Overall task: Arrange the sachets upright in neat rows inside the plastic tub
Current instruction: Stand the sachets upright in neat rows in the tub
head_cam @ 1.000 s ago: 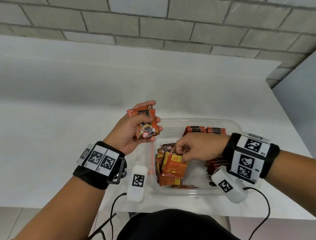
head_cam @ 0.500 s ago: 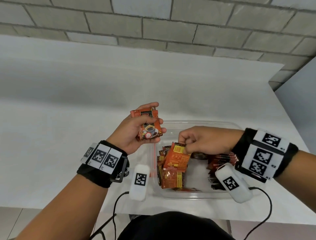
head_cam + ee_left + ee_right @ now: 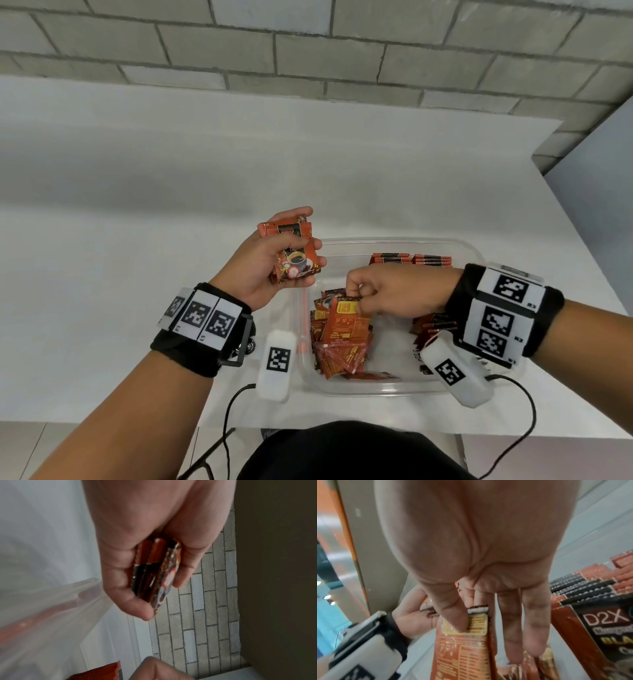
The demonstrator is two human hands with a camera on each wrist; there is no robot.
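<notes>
Hands: left hand (image 3: 265, 260) grips sachet stack (image 3: 294, 255) | right hand (image 3: 394, 293) pinches one sachet (image 3: 346, 322) over plastic tub (image 3: 394, 241)

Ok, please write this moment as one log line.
left hand holds sachet stack | right hand pinches one sachet over tub | rows unfinished

The plastic tub (image 3: 394, 389) sits on the table (image 3: 137, 240) near its front edge, with a loose heap of sachets (image 3: 339, 346) in its left part and a row of upright sachets (image 3: 411, 259) along its far wall. The left hand (image 3: 270, 260) holds a small stack of sachets (image 3: 294, 255) above the tub's left rim, while the right hand (image 3: 397, 291) pinches one sachet (image 3: 346, 318) over the heap.
</notes>
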